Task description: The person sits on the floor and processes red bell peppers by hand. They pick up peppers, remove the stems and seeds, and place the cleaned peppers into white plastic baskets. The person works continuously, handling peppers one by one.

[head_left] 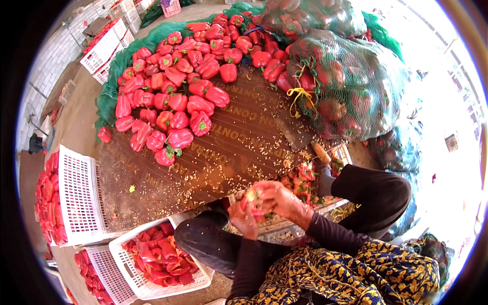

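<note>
My left hand [242, 219] and my right hand [278, 199] come together over my lap, closed round a partly opened red pepper [251, 204] with pale core showing, blurred by motion. Just beneath and beyond them, a low crate [306, 185] holds red and green pepper scraps and seeds. A cleaver [290, 133] with a wooden handle lies at the right of the brown board [203, 173], which is strewn with seeds. At my lower left, a white basket [120, 259] holds cut red pepper pieces [161, 256].
Whole red peppers [168, 91] are heaped on green netting [109, 101] at the board's far side. Full mesh sacks [361, 86] stand at the right. White crates of peppers [76, 195] line the left. My bent legs [371, 193] flank the scrap crate.
</note>
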A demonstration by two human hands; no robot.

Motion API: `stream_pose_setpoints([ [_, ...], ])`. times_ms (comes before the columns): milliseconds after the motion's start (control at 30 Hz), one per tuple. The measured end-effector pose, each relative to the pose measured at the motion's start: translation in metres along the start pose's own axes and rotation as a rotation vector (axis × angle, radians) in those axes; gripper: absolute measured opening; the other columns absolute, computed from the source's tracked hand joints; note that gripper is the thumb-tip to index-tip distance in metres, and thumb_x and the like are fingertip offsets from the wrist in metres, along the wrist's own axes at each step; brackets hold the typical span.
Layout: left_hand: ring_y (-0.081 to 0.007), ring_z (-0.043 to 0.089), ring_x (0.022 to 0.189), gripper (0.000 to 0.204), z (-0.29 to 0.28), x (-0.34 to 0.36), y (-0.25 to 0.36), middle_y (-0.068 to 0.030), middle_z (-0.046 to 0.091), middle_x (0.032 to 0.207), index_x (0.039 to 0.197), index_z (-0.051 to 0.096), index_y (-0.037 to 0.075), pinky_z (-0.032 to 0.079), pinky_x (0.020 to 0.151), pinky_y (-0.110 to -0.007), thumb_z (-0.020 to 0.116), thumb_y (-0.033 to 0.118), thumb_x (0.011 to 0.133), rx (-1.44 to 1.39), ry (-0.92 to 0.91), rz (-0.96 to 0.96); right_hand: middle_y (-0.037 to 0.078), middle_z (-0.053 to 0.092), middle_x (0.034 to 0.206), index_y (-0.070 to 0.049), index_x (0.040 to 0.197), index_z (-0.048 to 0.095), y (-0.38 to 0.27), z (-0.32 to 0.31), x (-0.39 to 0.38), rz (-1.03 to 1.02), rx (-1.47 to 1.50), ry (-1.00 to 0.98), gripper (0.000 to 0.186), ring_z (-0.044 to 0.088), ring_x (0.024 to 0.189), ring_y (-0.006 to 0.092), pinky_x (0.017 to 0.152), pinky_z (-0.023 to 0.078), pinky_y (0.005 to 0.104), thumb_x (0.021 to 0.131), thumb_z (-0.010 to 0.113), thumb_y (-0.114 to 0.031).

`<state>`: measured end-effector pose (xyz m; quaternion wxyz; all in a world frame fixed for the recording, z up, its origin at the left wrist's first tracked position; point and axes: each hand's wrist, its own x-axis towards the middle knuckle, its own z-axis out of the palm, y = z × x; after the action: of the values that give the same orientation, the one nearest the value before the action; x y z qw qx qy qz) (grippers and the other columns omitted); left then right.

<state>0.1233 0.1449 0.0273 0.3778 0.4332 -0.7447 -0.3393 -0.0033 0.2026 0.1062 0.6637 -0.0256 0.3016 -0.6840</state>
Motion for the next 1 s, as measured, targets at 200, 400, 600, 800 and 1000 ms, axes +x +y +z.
stream_pose_setpoints([
  [200, -0.0175, 0.058, 0.065, 0.013, -0.102, 0.082, 0.056, -0.0099, 0.062, 0.08, 0.087, 0.06, -0.003, 0.049, 0.067, -0.03, 0.053, 0.006, 0.082, -0.073, 0.229, -0.262, 0.01, 0.059, 0.087, -0.002, 0.097, 0.058, -0.075, -0.056, 0.019, -0.005, -1.91, -0.306, 0.019, 0.057, 0.083, 0.0231, 0.071, 0.046, 0.0336, 0.081, 0.054, -0.012],
  [400, -0.0339, 0.046, 0.105, 0.04, -0.261, 0.083, -0.149, -0.0182, 0.05, 0.113, 0.105, 0.056, -0.002, 0.037, 0.089, -0.042, 0.064, 0.025, 0.077, 0.955, 0.212, -0.013, 0.016, 0.058, 0.103, -0.003, 0.099, 0.059, -0.199, -0.043, 0.132, -0.505, -2.257, -0.344, 0.03, 0.053, 0.1, 0.0311, 0.086, 0.043, 0.039, 0.085, 0.052, -0.029],
  [600, -0.0297, 0.043, 0.117, 0.035, -0.162, 0.217, -0.085, -0.0193, 0.048, 0.124, 0.116, 0.052, -0.003, 0.032, 0.098, -0.038, 0.051, 0.016, 0.087, 0.479, 0.138, -0.013, 0.016, 0.062, 0.091, -0.008, 0.092, 0.062, -0.405, -0.097, 0.262, -0.833, -2.261, 0.583, 0.038, 0.058, 0.086, 0.0348, 0.076, 0.045, 0.0443, 0.084, 0.044, -0.041],
  [800, -0.0279, 0.05, 0.11, 0.031, -0.009, 0.458, -0.056, -0.0171, 0.055, 0.115, 0.114, 0.055, -0.001, 0.036, 0.096, -0.035, 0.051, 0.013, 0.087, 0.27, -0.092, 0.549, 0.015, 0.056, 0.109, -0.009, 0.105, 0.058, -0.428, -0.081, 0.358, -0.857, -2.256, 0.375, 0.042, 0.052, 0.102, 0.0341, 0.085, 0.041, 0.0433, 0.086, 0.045, -0.043],
  [1000, -0.032, 0.049, 0.112, 0.042, 0.06, 0.626, -0.083, -0.016, 0.055, 0.117, 0.115, 0.055, 0.01, 0.036, 0.094, -0.039, 0.037, 0.039, 0.091, 0.527, -0.092, 0.589, 0.016, 0.06, 0.1, -0.011, 0.105, 0.06, -0.426, -0.028, 0.464, -1.238, -2.106, -0.037, 0.038, 0.054, 0.097, 0.034, 0.08, 0.044, 0.0428, 0.088, 0.041, -0.04],
])
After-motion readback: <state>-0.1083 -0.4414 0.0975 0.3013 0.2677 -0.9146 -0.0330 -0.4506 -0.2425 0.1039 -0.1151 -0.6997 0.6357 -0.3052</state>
